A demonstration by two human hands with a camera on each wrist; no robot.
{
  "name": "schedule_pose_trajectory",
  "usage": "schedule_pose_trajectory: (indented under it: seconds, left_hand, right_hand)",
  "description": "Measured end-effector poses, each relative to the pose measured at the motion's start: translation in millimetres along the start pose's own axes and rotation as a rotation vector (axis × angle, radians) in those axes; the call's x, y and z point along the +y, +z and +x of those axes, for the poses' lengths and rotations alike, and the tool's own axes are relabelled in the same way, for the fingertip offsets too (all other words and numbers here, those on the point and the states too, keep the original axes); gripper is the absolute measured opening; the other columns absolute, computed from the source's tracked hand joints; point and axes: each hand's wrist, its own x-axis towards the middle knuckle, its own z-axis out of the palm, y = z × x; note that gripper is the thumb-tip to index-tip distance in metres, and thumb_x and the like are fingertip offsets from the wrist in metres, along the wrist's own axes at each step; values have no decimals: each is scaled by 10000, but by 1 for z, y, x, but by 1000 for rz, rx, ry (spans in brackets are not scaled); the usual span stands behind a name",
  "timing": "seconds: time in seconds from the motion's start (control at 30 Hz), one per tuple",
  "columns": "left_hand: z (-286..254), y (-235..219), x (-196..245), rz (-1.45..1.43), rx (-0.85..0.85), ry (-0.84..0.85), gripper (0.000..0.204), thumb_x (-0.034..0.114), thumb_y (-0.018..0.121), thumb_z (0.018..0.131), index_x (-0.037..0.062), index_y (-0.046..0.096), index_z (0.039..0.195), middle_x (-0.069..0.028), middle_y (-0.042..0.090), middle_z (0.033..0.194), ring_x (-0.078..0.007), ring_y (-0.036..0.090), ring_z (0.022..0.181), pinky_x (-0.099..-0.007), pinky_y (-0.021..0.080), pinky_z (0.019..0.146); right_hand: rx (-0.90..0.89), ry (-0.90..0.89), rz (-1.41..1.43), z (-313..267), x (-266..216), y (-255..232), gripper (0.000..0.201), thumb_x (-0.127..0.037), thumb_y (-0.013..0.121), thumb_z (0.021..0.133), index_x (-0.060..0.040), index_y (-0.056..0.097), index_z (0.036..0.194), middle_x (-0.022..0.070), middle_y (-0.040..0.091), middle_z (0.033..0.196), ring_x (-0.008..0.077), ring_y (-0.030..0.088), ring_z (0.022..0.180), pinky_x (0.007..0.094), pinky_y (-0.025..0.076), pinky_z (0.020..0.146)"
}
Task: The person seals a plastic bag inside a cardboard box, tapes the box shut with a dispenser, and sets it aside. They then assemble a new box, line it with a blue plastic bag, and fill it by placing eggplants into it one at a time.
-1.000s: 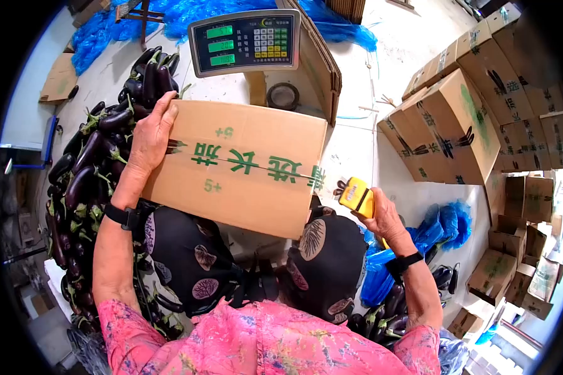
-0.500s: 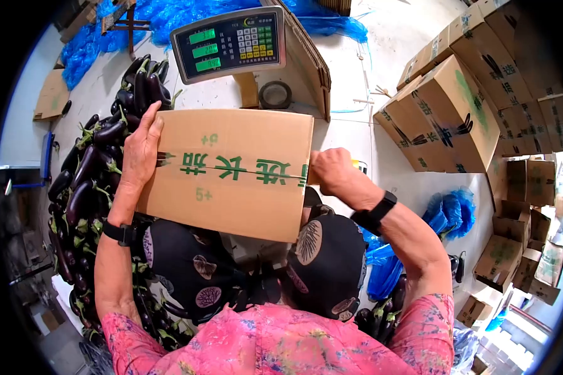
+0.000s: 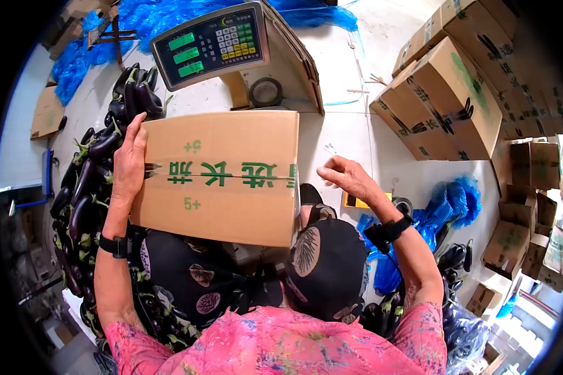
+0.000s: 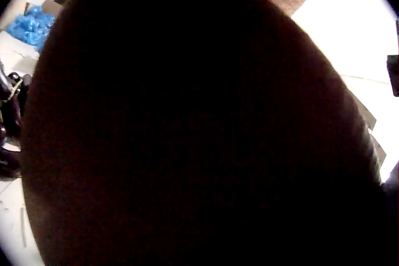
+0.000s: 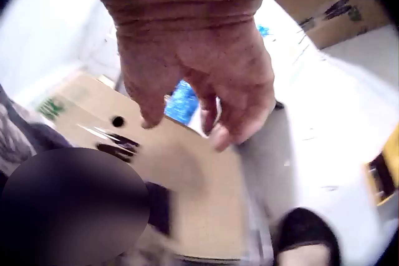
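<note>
A closed cardboard box (image 3: 222,206) with green printed characters lies across the person's knees. My left hand (image 3: 130,165) rests against its left end, fingers straight and pointing up along the edge. Off the box's right end, my right hand (image 3: 350,178) hovers with loosely bent fingers. In the right wrist view that hand (image 5: 199,72) has thumb and fingers apart, nothing between them, above the box end (image 5: 206,210) with its round hole and dark-marked tape. A yellow-and-black tool (image 3: 351,199), looking like a tape dispenser, lies on the floor beneath the right wrist. The left wrist view is mostly dark.
Eggplants (image 3: 84,200) are heaped along the left. A scale display (image 3: 209,44) stands ahead, with a tape roll (image 3: 266,92) behind the box. Taped cartons (image 3: 441,103) are stacked at right, and blue plastic (image 3: 453,200) lies near the right arm.
The right hand held the yellow tool, then was at the box's right end without it, and has now drawn back to the right. The left hand stays on the box.
</note>
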Motion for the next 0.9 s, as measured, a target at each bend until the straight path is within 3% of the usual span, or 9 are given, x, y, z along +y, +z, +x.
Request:
schedule_pose_trajectory:
  seconds: [0.1,0.13,0.23,0.37,0.5,0.63,0.67,0.77,0.9]
  left_hand:
    - [1,-2,-8,30,37,12,464,396,428,1056,143,501,1438,-192,677,1189,-257,660,1102,-351,477,954]
    - [2,-4,-10,23,35,-5,464,398,428,1056,142,502,1436,-195,675,1193,-263,660,1110,-352,476,958]
    - [3,-4,-14,-10,43,-15,447,385,408,1060,129,514,1411,-212,668,1180,-308,661,1114,-349,480,947]
    - [8,-8,-13,17,60,-25,413,342,399,1053,115,532,1370,-246,650,1117,-416,646,1048,-379,487,894]
    - [13,-25,-43,-70,34,-57,452,375,396,1056,95,522,1387,-206,659,1175,-294,649,1103,-348,464,951]
    - [-15,-45,-100,-242,52,-132,510,397,375,1066,40,503,1406,-139,611,1320,-202,566,1209,-320,413,1041]
    - [-21,-51,-114,-319,24,-189,526,395,366,1071,15,490,1413,-120,562,1377,-206,519,1271,-314,377,1082]
    - [-35,-68,-122,-465,36,-226,517,387,373,1071,20,486,1417,-110,570,1362,-192,512,1274,-308,376,1083]
    - [-57,-84,-118,-884,123,-362,452,333,404,1068,60,494,1417,-81,591,1310,-153,561,1164,-299,441,1008]
  right_hand:
    - [-354,-22,538,-10,-97,7,279,-292,683,924,-49,585,827,15,600,742,82,548,658,262,454,568]
    - [-384,-43,527,-5,-110,10,302,-271,738,888,-47,582,758,24,614,718,108,612,678,253,502,628]
    - [-372,-217,490,28,-69,30,275,-202,767,857,-56,567,735,40,633,707,114,628,671,254,508,633]
    - [-359,-95,484,45,-45,35,308,-223,814,806,-58,565,731,71,691,830,141,664,794,281,528,715]
    - [-201,-28,60,63,6,47,623,-513,802,757,48,691,1005,162,709,987,228,649,1005,374,504,886]
    - [-54,36,357,83,-9,67,898,-565,768,783,79,511,1354,205,611,1264,256,566,1153,398,459,964]
    - [-290,120,523,86,-16,63,952,-550,777,790,28,407,1450,154,556,1344,225,524,1177,369,451,944]
    - [-387,107,481,94,-48,72,777,-509,776,814,-63,503,1388,54,606,1251,162,536,1104,328,455,888]
    - [-384,-48,594,67,-157,22,500,-243,716,906,-34,542,1326,58,668,1179,148,663,1008,315,536,890]
